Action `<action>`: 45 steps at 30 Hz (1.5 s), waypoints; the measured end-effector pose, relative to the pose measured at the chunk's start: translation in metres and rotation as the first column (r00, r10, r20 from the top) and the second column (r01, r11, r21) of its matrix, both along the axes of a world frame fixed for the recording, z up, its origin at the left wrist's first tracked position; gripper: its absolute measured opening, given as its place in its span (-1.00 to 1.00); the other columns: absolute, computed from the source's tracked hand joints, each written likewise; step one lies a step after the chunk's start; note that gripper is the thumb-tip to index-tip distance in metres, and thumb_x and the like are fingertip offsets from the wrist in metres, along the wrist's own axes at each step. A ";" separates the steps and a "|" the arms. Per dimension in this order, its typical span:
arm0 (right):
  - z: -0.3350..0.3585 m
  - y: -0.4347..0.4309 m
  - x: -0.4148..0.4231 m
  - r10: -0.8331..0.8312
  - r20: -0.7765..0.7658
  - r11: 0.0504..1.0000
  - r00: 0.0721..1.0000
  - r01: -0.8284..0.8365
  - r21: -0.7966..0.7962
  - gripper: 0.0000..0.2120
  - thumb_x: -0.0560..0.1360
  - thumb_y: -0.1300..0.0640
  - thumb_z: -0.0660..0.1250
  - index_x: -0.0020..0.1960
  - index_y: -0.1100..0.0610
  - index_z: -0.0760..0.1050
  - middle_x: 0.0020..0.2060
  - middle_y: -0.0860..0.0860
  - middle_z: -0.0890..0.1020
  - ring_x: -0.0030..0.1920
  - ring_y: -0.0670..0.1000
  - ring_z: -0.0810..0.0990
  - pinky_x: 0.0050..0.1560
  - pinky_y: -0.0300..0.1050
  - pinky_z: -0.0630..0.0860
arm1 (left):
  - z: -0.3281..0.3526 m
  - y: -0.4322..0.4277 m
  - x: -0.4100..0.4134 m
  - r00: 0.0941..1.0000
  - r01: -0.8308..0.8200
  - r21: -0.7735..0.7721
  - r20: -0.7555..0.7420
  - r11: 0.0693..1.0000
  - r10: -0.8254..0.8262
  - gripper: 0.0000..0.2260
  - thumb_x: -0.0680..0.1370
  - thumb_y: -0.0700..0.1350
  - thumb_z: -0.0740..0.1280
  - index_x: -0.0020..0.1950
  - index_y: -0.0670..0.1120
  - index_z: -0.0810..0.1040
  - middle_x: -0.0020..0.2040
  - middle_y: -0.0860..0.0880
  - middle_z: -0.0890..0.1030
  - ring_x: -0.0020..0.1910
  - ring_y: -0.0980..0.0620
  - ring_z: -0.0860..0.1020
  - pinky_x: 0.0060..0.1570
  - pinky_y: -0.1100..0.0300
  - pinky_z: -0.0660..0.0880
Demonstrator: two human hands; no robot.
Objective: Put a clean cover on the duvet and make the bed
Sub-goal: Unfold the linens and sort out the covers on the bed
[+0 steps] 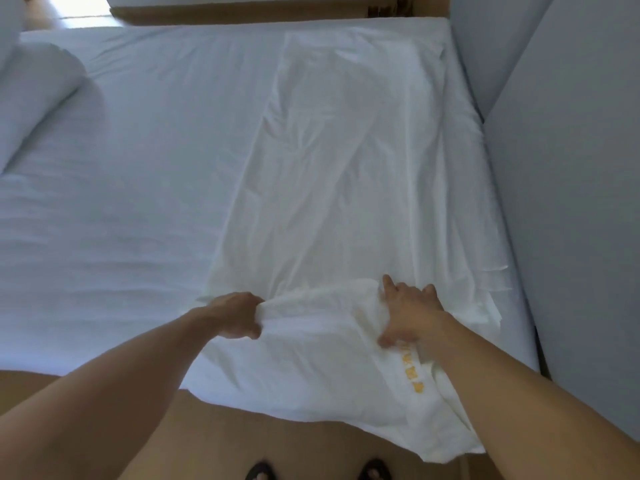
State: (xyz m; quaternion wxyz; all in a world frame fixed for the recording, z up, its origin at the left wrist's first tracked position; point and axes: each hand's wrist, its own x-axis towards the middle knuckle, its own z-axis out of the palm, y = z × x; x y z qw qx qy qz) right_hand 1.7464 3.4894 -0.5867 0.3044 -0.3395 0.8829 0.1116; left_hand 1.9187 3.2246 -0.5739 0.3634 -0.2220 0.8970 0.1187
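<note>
A white duvet cover lies stretched lengthwise over the right half of the bed, its near end hanging over the bed's front edge. Yellow printed marks show on that hanging end. My left hand grips a bunched fold of the cover's near end. My right hand holds the same bunched end farther right, fingers spread over the cloth and thumb pinching beneath.
Pillows are piled at the bed's far left. A grey padded wall runs along the right side. A brown floor lies below, with my sandalled feet at the bottom edge. A wooden frame borders the far side.
</note>
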 end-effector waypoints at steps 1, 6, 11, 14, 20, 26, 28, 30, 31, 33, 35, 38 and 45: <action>0.000 0.003 0.003 0.021 -0.068 1.000 0.997 -0.022 -0.007 -0.16 0.36 -0.23 0.42 0.48 0.10 0.17 0.27 0.03 0.50 0.26 0.08 0.50 0.26 0.08 0.25 | 0.007 0.000 0.003 1.000 -0.008 0.014 0.004 1.000 0.008 -0.80 0.43 0.00 0.44 0.02 0.03 0.59 -0.18 0.05 0.59 -0.17 0.00 0.55 -0.28 0.19 0.36; 0.033 0.019 0.028 0.144 -0.140 0.989 0.980 -0.146 -0.008 -0.76 0.53 -0.09 0.17 0.07 -0.05 0.53 0.04 -0.05 0.64 0.06 0.01 0.60 0.18 0.01 0.21 | 0.045 0.008 0.019 0.995 -0.014 0.094 0.101 0.995 0.005 -0.80 0.44 0.02 0.43 -0.02 -0.04 0.57 -0.17 0.02 0.57 -0.21 0.00 0.52 -0.31 0.18 0.36; 0.045 0.052 0.078 -0.098 0.244 0.993 0.965 0.111 -0.042 -0.51 0.35 -0.06 0.34 0.26 0.02 0.47 0.13 -0.08 0.55 0.17 0.03 0.54 0.25 -0.07 0.35 | 0.053 0.023 0.061 0.972 0.093 0.257 0.188 0.962 -0.144 -0.74 0.51 -0.09 0.35 0.18 -0.06 0.55 -0.03 0.03 0.54 -0.04 -0.02 0.51 -0.08 0.15 0.41; 0.051 0.068 0.099 -0.297 0.422 0.954 0.857 0.282 0.100 -0.62 0.35 0.08 0.36 0.17 0.04 0.50 -0.02 -0.07 0.55 0.02 0.02 0.56 0.08 -0.08 0.48 | 0.052 0.027 0.080 0.987 0.096 0.270 0.095 0.958 -0.126 -0.91 0.58 -0.08 0.25 0.04 -0.06 0.47 -0.10 0.04 0.50 -0.10 -0.02 0.48 -0.16 0.15 0.37; 0.072 0.089 0.126 -0.542 0.232 0.797 0.808 0.581 -0.162 -0.90 0.50 0.11 0.35 -0.02 0.12 0.52 -0.11 0.00 0.61 -0.10 0.01 0.58 -0.18 -0.14 0.47 | 0.065 0.030 0.089 0.985 -0.025 0.281 -0.159 0.959 0.072 -0.82 0.60 0.03 0.26 -0.11 -0.05 0.45 -0.19 0.05 0.51 -0.21 0.02 0.49 -0.30 0.18 0.34; 0.126 0.067 0.116 -0.686 0.076 0.602 0.724 0.622 -0.500 -0.97 0.59 0.11 0.27 -0.01 0.05 0.47 -0.20 -0.06 0.59 -0.20 0.01 0.55 -0.30 -0.11 0.36 | 0.115 0.023 0.050 0.864 -0.175 0.370 -0.386 0.912 0.322 -0.80 0.62 -0.02 0.27 -0.14 -0.10 0.48 -0.24 0.02 0.53 -0.16 -0.06 0.53 -0.24 0.12 0.36; 0.141 0.061 0.111 -0.709 0.097 0.549 0.698 0.633 -0.546 -0.98 0.58 0.13 0.28 -0.02 0.03 0.48 -0.22 -0.08 0.58 -0.21 0.01 0.55 -0.27 -0.09 0.39 | 0.132 0.019 0.043 0.830 -0.211 0.433 -0.394 0.876 0.395 -0.79 0.61 -0.05 0.30 -0.21 -0.06 0.44 -0.28 0.03 0.50 -0.24 0.00 0.49 -0.29 0.15 0.33; 0.156 0.056 0.106 -0.734 0.146 0.469 0.664 0.650 -0.597 -0.96 0.57 0.16 0.31 -0.02 0.03 0.50 -0.23 -0.10 0.58 -0.20 0.01 0.55 -0.22 -0.07 0.44 | 0.151 0.014 0.039 0.793 -0.248 0.495 -0.390 0.833 0.468 -0.81 0.61 -0.07 0.32 -0.18 -0.10 0.49 -0.27 0.02 0.50 -0.29 0.06 0.45 -0.33 0.20 0.32; 0.165 0.053 0.103 -0.741 0.182 0.422 0.647 0.659 -0.623 -0.94 0.56 0.18 0.33 -0.02 0.03 0.51 -0.23 -0.10 0.58 -0.18 0.02 0.56 -0.19 -0.06 0.45 | 0.161 0.012 0.037 0.774 -0.263 0.517 -0.391 0.814 0.498 -0.82 0.61 -0.07 0.32 -0.12 -0.14 0.53 -0.25 0.01 0.52 -0.28 0.06 0.45 -0.33 0.21 0.31; 0.186 0.044 0.095 -0.747 0.272 0.308 0.607 0.679 -0.667 -0.90 0.54 0.22 0.35 -0.01 0.03 0.53 -0.21 -0.12 0.58 -0.16 0.01 0.56 -0.14 -0.05 0.47 | 0.185 0.008 0.031 0.721 -0.283 0.559 -0.413 0.780 0.557 -0.82 0.62 -0.06 0.32 -0.07 -0.17 0.56 -0.23 -0.01 0.52 -0.27 0.05 0.44 -0.32 0.21 0.31; 0.209 0.032 0.083 -0.746 0.353 0.185 0.564 0.686 -0.704 -0.87 0.52 0.26 0.37 -0.01 0.05 0.55 -0.18 -0.08 0.61 -0.12 0.04 0.57 -0.12 -0.06 0.47 | 0.210 0.003 0.021 0.660 -0.290 0.600 -0.439 0.746 0.610 -0.84 0.62 -0.06 0.30 -0.10 -0.11 0.53 -0.25 0.00 0.50 -0.30 0.05 0.42 -0.34 0.19 0.30; 0.232 0.016 0.062 -0.736 0.395 0.121 0.549 0.682 -0.721 -0.86 0.48 0.30 0.38 -0.09 0.08 0.56 -0.20 -0.02 0.62 -0.13 0.10 0.59 -0.13 -0.04 0.49 | 0.235 -0.005 0.005 0.619 -0.276 0.607 -0.481 0.745 0.621 -0.87 0.62 -0.08 0.29 -0.06 -0.11 0.53 -0.24 0.01 0.49 -0.29 0.05 0.43 -0.36 0.21 0.30; 0.171 0.027 0.082 -0.736 0.327 0.447 0.593 0.788 -0.423 -0.90 0.45 0.33 0.32 -0.15 0.16 0.54 -0.22 0.09 0.62 -0.20 0.12 0.58 -0.27 -0.13 0.41 | 0.166 -0.007 0.032 0.789 -0.374 0.530 -0.249 0.761 0.561 -0.80 0.60 -0.14 0.32 0.21 -0.07 0.55 0.02 -0.06 0.55 -0.21 0.04 0.49 -0.35 0.26 0.38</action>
